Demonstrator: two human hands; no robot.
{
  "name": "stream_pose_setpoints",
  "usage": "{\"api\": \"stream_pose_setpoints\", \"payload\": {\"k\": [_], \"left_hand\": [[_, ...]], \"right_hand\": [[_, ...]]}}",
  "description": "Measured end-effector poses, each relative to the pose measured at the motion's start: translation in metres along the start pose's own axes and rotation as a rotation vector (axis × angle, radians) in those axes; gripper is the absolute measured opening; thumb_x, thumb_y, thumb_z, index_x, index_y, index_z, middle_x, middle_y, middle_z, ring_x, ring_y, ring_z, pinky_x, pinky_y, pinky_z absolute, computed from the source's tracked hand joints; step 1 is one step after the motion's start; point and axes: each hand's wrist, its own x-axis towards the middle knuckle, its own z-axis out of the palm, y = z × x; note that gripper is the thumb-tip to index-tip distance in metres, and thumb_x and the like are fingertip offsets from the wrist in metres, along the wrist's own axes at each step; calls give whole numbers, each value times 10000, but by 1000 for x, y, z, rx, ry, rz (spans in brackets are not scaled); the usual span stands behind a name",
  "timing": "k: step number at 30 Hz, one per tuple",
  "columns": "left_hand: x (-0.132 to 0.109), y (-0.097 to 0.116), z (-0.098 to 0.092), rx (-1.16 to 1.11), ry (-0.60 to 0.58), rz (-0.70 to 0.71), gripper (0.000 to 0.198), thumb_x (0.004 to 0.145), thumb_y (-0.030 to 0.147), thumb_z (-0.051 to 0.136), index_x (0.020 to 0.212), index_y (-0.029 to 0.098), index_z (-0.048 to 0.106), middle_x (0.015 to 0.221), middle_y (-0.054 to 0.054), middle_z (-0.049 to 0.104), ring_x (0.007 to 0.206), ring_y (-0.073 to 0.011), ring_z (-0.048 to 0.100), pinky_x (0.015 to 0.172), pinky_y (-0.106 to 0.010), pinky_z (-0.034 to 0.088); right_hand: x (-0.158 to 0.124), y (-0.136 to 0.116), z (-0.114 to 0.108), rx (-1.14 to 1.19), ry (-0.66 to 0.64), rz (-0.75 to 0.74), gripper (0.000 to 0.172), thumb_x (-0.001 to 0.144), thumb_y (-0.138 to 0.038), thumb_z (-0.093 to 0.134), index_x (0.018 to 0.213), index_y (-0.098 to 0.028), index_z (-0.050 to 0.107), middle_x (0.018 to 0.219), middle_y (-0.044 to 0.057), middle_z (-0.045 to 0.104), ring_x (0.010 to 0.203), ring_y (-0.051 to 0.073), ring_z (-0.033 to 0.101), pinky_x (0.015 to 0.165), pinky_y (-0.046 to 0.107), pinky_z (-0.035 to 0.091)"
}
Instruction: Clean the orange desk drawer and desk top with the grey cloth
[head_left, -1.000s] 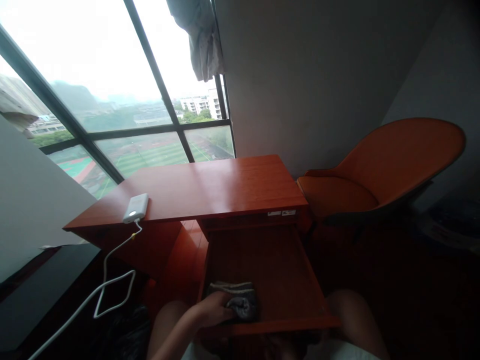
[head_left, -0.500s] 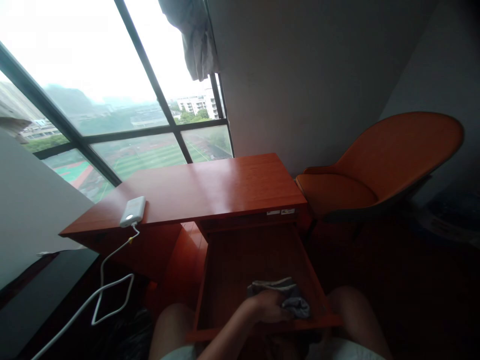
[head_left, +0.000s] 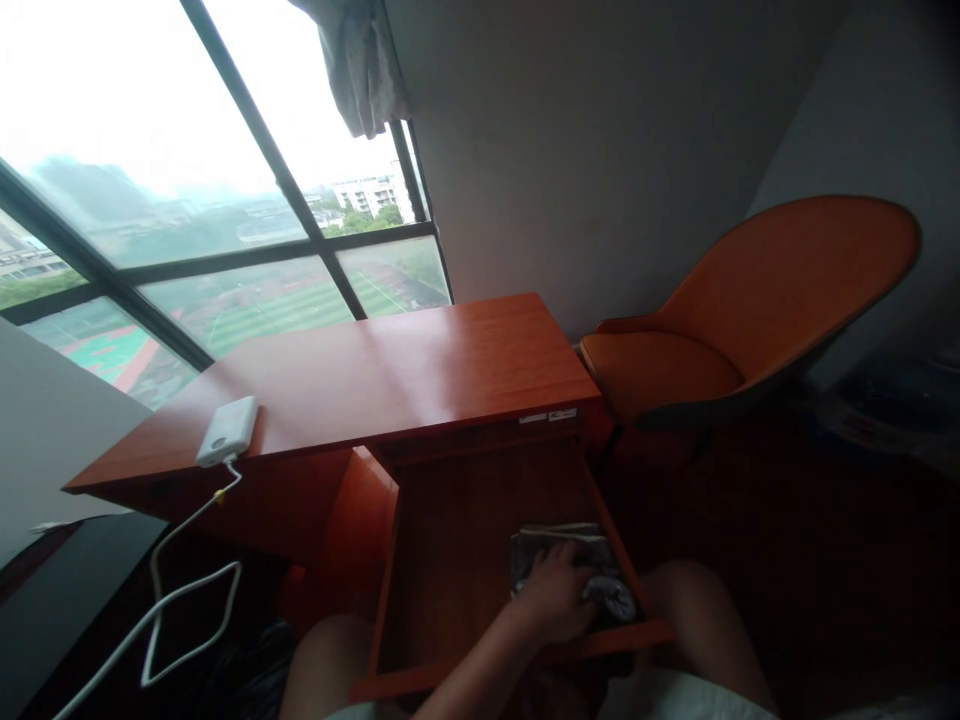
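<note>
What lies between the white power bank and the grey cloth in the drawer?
Head view: nothing but bare red-orange wooden desk top and the open drawer's bare floor, from the white rectangular power bank to the crumpled grey cloth under the hand.

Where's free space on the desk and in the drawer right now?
Desktop: bare from the power bank at its left front edge to the end by the chair. Drawer: left half and back are bare; the right front corner is crowded by the grey cloth with the left hand on it.
</note>
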Motion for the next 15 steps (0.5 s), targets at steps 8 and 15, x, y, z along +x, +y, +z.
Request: {"api": "stream_pose_setpoints", "payload": {"k": [8, 15], "left_hand": [[35, -8, -10, 91, 101, -150, 418, 797, 379, 495, 1192, 310, 613, 1359, -65, 483, 1245, -305, 434, 1047, -507, 327], [85, -39, -32, 152, 276, -253, 380, 843, 343, 452, 1177, 273, 620, 1325, -74, 539, 1251, -287, 446, 1042, -486, 343]], "right_hand": [[17, -1, 3, -42, 63, 57, 361, 772, -438, 644, 1121, -363, 585, 887, 39, 665, 868, 209, 648, 558, 329, 564], [-2, 47, 9, -8, -103, -10, 246, 871, -408, 507, 1051, -292, 626, 947, 48, 678, 853, 157, 639, 605, 291, 552]]}}
